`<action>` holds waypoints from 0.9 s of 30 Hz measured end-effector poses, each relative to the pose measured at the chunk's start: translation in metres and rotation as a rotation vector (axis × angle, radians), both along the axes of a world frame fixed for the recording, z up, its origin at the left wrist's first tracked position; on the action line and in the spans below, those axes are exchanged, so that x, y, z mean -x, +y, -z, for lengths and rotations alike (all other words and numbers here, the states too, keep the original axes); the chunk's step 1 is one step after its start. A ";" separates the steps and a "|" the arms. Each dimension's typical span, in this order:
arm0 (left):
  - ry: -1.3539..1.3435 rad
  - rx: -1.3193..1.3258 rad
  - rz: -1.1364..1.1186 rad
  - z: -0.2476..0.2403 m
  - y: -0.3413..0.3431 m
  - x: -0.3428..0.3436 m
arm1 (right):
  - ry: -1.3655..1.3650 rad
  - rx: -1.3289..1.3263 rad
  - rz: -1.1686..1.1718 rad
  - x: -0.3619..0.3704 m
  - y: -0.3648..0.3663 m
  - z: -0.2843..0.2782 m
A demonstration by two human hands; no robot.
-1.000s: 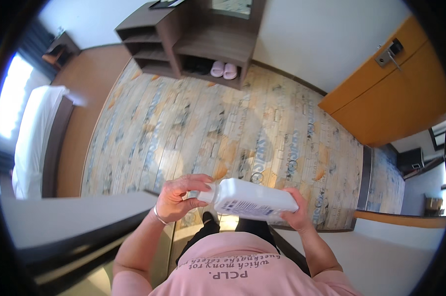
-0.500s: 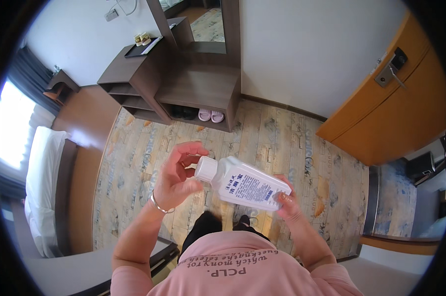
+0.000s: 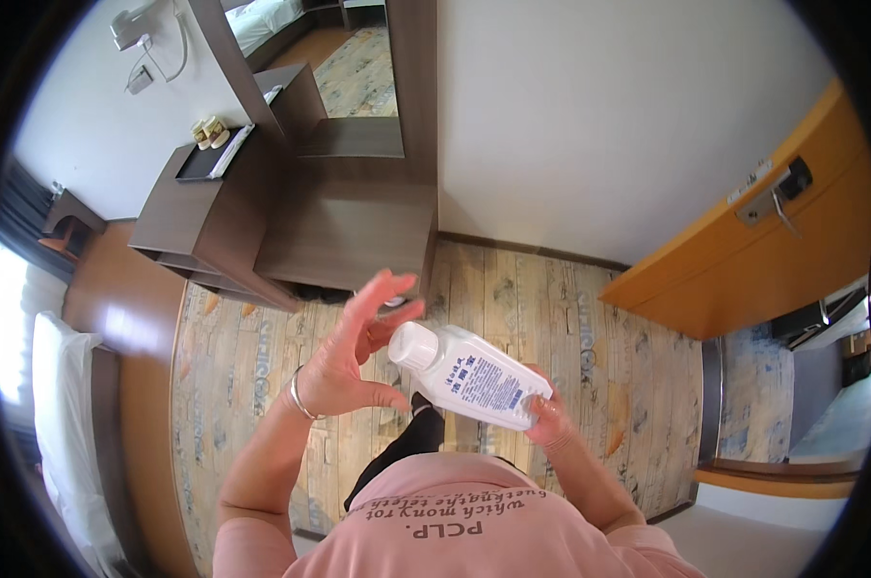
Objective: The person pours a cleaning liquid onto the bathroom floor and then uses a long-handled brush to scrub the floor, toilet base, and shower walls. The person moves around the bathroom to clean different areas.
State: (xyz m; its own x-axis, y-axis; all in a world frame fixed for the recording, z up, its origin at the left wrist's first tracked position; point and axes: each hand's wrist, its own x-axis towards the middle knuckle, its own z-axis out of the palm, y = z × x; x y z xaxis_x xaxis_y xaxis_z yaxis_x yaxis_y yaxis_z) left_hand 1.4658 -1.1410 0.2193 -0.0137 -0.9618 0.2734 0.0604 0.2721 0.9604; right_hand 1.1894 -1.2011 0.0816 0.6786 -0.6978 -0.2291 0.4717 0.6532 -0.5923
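Left hand (image 3: 344,356): wide, thumb and fingers spread to either side of the cap (image 3: 414,345); no firm hold shows, and whether a fingertip brushes it I cannot tell. A bracelet (image 3: 303,397) rings the wrist.
Right hand (image 3: 545,418): closed round the base end of the bottle (image 3: 474,380), thumb on the printed front; the fingers behind are mostly hidden.
Bottle's place: held in the air in front of the pink shirt (image 3: 474,525), over the patterned floor (image 3: 522,299), tilted with its capped end by the left hand.
Slip risk: only the right hand seems to carry the weight, and from one end, so a weak or damp grip could let the capped end swing down or the whole bottle drop.
Spill risk: the walls look like plastic; if the cap is loose, a hard squeeze or a sharper tilt might send contents over skin, shirt or floor. How tight the cap sits, and how full the bottle is, cannot be told.
Bottle's look: white, flat-fronted, with shoulders sloping in toward the cap; blue print runs down the front, bolder near the shoulders and finer below. No dent shows.
Cap's look: white, round and wide, seated on the bottle.
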 end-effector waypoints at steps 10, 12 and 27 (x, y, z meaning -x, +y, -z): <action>-0.526 -0.071 -0.026 -0.008 -0.114 -0.123 | -0.007 0.037 -0.063 -0.106 -0.129 0.016; -0.222 -0.152 -0.092 0.002 -0.134 -0.133 | 0.006 0.027 -0.105 -0.128 -0.161 0.022; -0.120 -0.474 -0.840 0.093 -0.239 -0.237 | 0.106 -0.011 -0.561 -0.302 -0.383 0.097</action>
State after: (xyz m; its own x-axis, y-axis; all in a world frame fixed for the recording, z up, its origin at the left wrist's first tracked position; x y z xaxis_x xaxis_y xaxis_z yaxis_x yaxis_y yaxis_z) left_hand 1.7029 -1.3801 0.1261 0.7249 -0.6810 -0.1035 -0.0823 -0.2348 0.9686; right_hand 1.4916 -1.5838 -0.0151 0.9176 -0.2346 -0.3207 -0.0103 0.7927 -0.6096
